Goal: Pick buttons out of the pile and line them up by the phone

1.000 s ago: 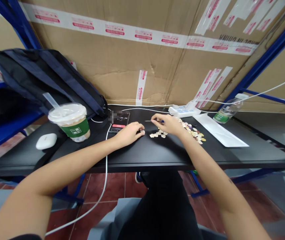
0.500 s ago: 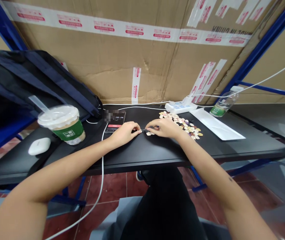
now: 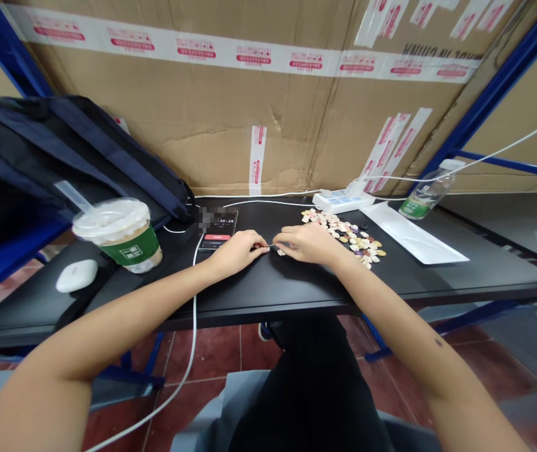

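Over the black table (image 3: pixel 249 289), my left hand (image 3: pixel 236 254) is closed in a pinch on a small pale piece that looks like a button, mostly covered by the fingertips. Facing it, my right hand (image 3: pixel 307 243) is closed around a thin metal tool (image 3: pixel 271 245), whose tip reaches the left fingertips. Its exact kind is too small to make out. A loose pale button (image 3: pixel 280 252) lies under the right fingers. Just beyond and to the right of that hand spreads a pile of small multicoloured buttons (image 3: pixel 363 243).
Left of my hands are a phone (image 3: pixel 216 237), a lidded drink cup (image 3: pixel 130 248), a white earbud case (image 3: pixel 76 276) and a backpack (image 3: pixel 108 150). To the right lie a white tray (image 3: pixel 414 235), a power strip (image 3: pixel 341 201) and a bottle (image 3: pixel 426 194). A white cable (image 3: pixel 194 339) hangs over the front edge.
My right fingers have shifted slightly towards the left hand, and less of the metal tool shows. The left hand keeps its pinch. The view has moved a little.
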The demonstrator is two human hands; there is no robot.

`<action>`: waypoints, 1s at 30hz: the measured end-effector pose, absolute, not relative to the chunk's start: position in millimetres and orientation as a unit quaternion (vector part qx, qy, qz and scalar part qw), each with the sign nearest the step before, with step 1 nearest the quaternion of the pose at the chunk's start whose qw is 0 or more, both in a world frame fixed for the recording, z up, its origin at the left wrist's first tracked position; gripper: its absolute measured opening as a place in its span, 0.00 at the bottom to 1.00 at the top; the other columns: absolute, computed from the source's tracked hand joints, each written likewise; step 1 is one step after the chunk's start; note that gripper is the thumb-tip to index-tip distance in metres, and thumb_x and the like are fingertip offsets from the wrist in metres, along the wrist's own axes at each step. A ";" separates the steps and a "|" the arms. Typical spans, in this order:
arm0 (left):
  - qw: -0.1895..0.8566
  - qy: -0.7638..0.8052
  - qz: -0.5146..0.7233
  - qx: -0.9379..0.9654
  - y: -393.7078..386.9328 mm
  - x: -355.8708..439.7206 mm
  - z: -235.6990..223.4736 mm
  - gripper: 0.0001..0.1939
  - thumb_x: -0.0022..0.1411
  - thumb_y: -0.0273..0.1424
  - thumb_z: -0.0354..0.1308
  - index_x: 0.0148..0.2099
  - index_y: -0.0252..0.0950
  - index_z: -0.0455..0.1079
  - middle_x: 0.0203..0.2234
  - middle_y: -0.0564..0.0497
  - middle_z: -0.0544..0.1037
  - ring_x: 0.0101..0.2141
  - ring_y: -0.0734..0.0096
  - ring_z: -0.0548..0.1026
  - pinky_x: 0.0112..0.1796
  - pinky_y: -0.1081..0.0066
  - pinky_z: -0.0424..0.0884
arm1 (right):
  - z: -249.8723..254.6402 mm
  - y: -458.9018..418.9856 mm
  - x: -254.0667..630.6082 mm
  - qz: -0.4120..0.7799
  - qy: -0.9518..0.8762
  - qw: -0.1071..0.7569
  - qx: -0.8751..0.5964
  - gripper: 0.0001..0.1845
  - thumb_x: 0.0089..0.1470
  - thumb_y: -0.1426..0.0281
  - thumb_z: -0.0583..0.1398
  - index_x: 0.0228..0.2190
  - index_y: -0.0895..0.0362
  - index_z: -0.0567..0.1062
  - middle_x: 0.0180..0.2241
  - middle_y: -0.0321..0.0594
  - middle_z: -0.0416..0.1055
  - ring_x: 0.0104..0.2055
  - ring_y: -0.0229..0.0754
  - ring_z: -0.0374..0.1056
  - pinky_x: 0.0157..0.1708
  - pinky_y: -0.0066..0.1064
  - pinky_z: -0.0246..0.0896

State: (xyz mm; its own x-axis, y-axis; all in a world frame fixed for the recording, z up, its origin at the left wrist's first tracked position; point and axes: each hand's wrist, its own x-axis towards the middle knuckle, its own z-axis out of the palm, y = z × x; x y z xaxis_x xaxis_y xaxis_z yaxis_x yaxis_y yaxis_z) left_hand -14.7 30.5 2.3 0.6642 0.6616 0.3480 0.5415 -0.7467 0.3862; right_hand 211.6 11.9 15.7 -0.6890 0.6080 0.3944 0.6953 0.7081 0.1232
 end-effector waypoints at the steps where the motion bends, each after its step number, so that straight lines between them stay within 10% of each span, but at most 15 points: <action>1: 0.124 0.330 0.237 0.905 31.2 -14.9 1.9 0.07 0.65 0.29 0.58 0.41 0.34 0.77 0.35 0.48 0.79 0.36 0.67 0.76 0.41 0.69 0.71 | 15.3 11.8 211.4 -0.137 -0.910 0.162 -0.356 0.12 0.64 0.65 0.54 0.38 0.53 0.78 0.32 0.37 0.76 0.32 0.37 0.70 0.27 0.30 0.45; 30: 0.193 0.305 0.270 0.893 35.1 -15.3 3.4 0.06 0.54 0.23 0.61 0.37 0.34 0.75 0.32 0.50 0.79 0.34 0.71 0.75 0.39 0.72 0.71 | 15.2 12.0 211.0 -0.112 -0.908 0.175 -0.365 0.12 0.63 0.65 0.56 0.37 0.52 0.79 0.32 0.37 0.76 0.30 0.36 0.68 0.28 0.29 0.45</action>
State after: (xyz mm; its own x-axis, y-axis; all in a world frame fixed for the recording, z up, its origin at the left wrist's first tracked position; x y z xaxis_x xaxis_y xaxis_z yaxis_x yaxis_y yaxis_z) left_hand -15.3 35.1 3.4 0.6678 0.6490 0.3645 0.4408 -0.7394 0.5089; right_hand 211.0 12.0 15.2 -0.6726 0.6231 0.3993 0.7013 0.7089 0.0752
